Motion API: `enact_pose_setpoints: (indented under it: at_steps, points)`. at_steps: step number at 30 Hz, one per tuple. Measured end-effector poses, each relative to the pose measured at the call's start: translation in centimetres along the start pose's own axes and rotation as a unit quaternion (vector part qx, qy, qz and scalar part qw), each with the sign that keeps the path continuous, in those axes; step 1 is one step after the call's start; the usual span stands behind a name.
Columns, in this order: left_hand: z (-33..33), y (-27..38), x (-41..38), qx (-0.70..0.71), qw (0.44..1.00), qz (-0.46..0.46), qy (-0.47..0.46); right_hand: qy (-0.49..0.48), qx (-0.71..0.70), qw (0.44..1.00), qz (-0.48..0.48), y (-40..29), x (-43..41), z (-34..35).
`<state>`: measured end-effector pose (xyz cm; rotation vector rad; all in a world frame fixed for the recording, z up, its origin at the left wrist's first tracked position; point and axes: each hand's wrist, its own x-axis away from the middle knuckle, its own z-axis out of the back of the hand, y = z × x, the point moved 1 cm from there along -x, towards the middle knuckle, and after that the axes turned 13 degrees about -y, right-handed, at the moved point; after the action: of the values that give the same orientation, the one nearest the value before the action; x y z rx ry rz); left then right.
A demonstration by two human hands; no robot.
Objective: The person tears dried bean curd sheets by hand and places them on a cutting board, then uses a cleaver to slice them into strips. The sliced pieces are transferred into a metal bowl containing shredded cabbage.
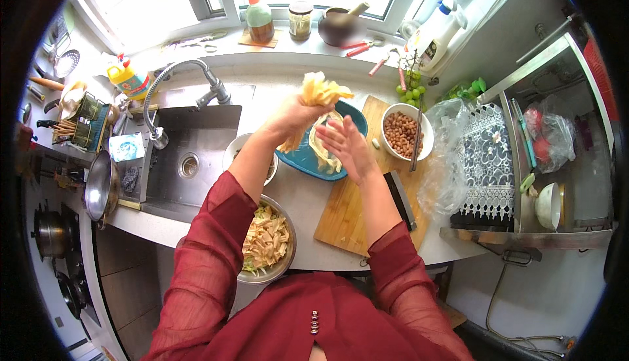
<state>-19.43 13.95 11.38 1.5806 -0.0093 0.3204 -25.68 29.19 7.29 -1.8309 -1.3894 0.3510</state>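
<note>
My left hand (287, 120) is closed around a bunch of pale yellow, folded sheets (322, 90), perhaps tofu skin, raised over the far left side of a blue basin (290, 162). Just to its right, my right hand (349, 149) is spread above the basin with nothing gripped. More of the pale sheets (322, 140) lie in the basin, partly hidden by my hands. Nearer me, a steel bowl (291, 258) holds cut beige strips over shredded greens. A white bowl (230, 152) behind my left forearm is mostly covered.
A wooden cutting board (344, 218) bears a cleaver (402, 201) and a white bowl of beans (404, 130) with chopsticks (417, 140) across its rim. A plastic bag (444, 164) lies at the right. The sink (167, 184) and faucet (216, 90) are at the left; bottles and jars line the windowsill.
</note>
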Motion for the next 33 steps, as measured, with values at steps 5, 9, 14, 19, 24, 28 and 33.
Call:
enact_pose_setpoints:
  at_steps: [5,9,14,19,24,28,33]
  points:
    - [-1.5,0.0,0.2,-0.33,0.935,0.078,-0.099,-0.064,-0.108,0.985,0.115,0.1,-5.3,-0.4]
    - [0.0,-1.9,-0.9,-0.456,0.876,0.08,-0.138,-0.008,-0.228,0.971,0.07,1.9,-7.9,2.0]
    - [-0.3,-1.6,0.0,-0.522,0.818,0.161,-0.182,0.108,-0.361,0.926,0.035,3.2,-8.9,1.8]
    - [-1.5,-2.1,0.8,-0.547,0.814,0.127,-0.149,0.178,-0.338,0.922,0.065,3.5,-9.2,2.9]
    - [-1.2,-3.5,1.2,-0.583,0.8,0.093,-0.11,0.173,-0.398,0.899,0.059,3.7,-8.2,1.7]
    - [-0.5,-2.8,2.4,-0.574,0.798,0.11,-0.148,0.123,-0.38,0.916,0.048,2.4,-7.1,3.1]
    - [-0.1,-3.1,3.2,-0.562,0.81,0.073,-0.149,0.183,-0.281,0.939,0.08,2.0,-6.7,1.4]
